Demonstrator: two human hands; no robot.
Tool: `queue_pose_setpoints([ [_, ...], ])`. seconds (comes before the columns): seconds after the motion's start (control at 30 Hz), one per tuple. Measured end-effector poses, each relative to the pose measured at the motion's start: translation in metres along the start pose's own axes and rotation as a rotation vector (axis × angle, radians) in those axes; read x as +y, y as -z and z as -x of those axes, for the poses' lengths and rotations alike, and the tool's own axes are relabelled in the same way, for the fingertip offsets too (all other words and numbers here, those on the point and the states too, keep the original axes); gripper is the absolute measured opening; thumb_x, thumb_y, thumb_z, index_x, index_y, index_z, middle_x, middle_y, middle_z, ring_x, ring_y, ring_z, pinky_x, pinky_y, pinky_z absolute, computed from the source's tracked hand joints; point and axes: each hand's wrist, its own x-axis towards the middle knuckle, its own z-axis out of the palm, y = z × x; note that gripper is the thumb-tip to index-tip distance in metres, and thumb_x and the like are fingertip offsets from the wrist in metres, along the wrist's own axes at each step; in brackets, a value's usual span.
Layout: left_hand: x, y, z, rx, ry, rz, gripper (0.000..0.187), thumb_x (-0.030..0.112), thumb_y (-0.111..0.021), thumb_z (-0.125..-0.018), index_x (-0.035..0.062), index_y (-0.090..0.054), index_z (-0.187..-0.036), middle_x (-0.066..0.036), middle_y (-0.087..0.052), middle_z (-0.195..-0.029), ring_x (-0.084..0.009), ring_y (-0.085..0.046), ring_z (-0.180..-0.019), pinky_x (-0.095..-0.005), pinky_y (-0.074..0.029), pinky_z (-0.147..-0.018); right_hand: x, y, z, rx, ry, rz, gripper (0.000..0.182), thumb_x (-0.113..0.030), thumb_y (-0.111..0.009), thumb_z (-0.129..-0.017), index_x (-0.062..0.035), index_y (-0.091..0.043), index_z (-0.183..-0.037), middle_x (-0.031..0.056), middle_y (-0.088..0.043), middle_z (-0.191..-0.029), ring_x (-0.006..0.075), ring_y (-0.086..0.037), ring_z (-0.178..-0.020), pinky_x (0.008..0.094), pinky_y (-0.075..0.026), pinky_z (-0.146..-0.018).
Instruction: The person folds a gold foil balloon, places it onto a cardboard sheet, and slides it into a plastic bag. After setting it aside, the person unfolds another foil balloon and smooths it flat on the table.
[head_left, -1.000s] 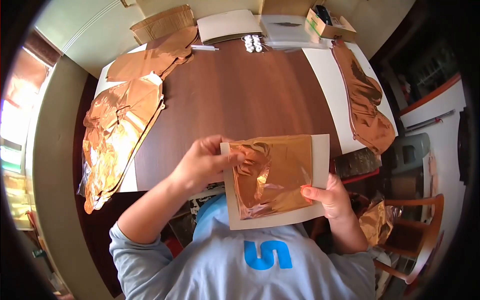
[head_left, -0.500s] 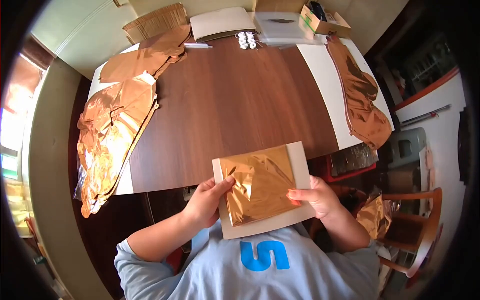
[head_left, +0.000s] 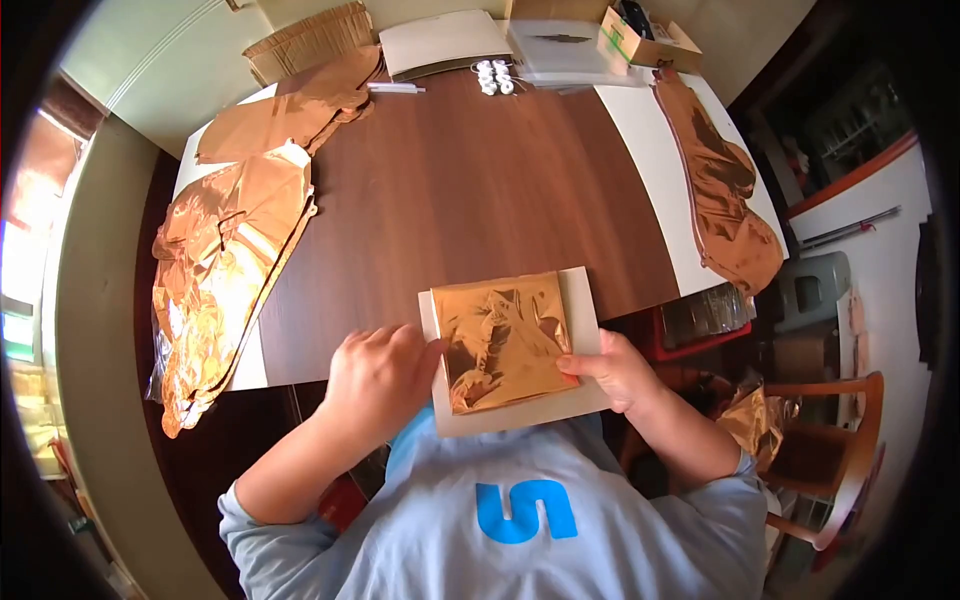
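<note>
A folded gold foil sheet [head_left: 505, 340] lies flat on a pale cardboard square [head_left: 590, 310], just above my lap at the table's near edge. My right hand [head_left: 622, 370] grips the right side of both, thumb on top of the foil and fingers behind the card. A small orange-red patch shows under that thumb. Beside the card's left edge, my left hand [head_left: 378, 372] is curled with its back turned up. Its fingertips reach the edge, and what they pinch, if anything, is hidden.
Copper-coloured foil shapes [head_left: 235, 230] are piled on the left of the brown table [head_left: 480, 190]; another foil piece [head_left: 715, 185] lies at right. White spools [head_left: 493, 77], clear sheets and a small box [head_left: 650, 40] stand at the back. A wooden chair [head_left: 865, 440] is at right.
The cardboard and foil have shifted slightly up and left and turned a little. My left thumb has come off the foil, and that hand has rolled back-up at the left edge. My right hand keeps its grip.
</note>
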Motion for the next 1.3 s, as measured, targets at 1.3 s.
queue_pose_setpoints([
  [1.3,-0.025,0.001,-0.145,-0.221,0.163,0.774,0.023,0.009,-0.064,-0.095,-0.0072,-0.065,-0.111,-0.009,-0.072,-0.089,-0.011,-0.067,-0.076,-0.0245,-0.054,-0.067,-0.054,-0.007,-0.023,0.009,0.078,0.107,0.017,-0.002,-0.072,-0.085,-0.0009,-0.065,-0.1,0.0031,-0.066,-0.086,0.0101,-0.06,-0.077,0.0262,-0.049,-0.076],
])
